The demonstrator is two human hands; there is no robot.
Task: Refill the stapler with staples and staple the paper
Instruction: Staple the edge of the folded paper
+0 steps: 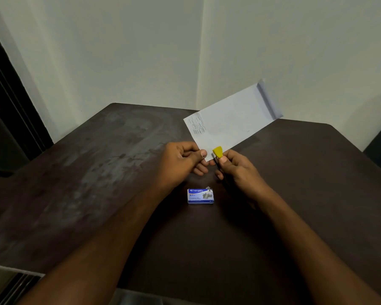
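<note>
My left hand (183,160) pinches the near corner of a folded white paper (231,119), which slants up and to the right above the table. My right hand (235,170) grips a small stapler (217,153) with a yellow top and a dark body. The stapler's front end sits at the paper's near corner, right beside my left thumb. Most of the stapler's body is hidden inside my fingers. A blue and white staple box (200,196) lies flat on the table just below both hands.
The dark brown table (101,172) stands in a corner of pale walls (130,51). A dark door frame (7,102) runs down the left side. The table's near edge lies under my forearms.
</note>
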